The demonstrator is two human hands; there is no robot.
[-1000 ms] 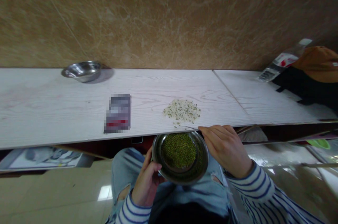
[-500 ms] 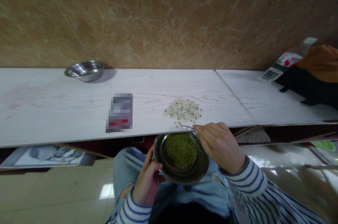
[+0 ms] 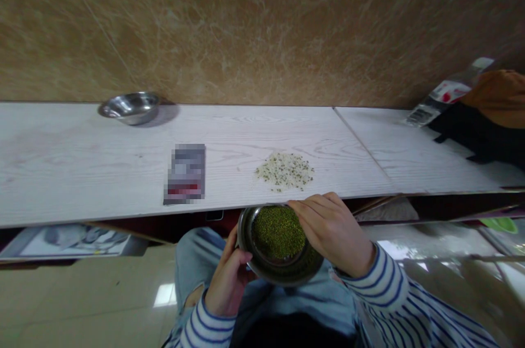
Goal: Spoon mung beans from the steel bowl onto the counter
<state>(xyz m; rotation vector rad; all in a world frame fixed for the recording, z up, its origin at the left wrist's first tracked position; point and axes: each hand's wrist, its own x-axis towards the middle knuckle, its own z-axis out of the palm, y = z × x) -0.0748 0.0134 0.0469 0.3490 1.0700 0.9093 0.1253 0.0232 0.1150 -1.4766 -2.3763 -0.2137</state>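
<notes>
My left hand is closed on the left rim of a steel bowl, tilted in front of the table edge above my lap. Green mung beans fill the bottom of this bowl. Over its upper right rim is my right hand, fingers pinched together on slim metal tweezers, which the hand and rim now hide almost fully. Just beyond the bowl, a flat pile of white rice grains mixed with green beans lies on the white wood-grain table.
A second steel bowl stands by the wall at the back left. Left of the pile lies a dark, blurred-out packet. To the far right, a clear bottle leans on a black and brown bag. Below the tabletop are open shelves.
My right hand has drawn back from the pile's near edge, down and left over the bowl, with the tweezers. A few grains near the table edge are gone. My left hand stays put.
</notes>
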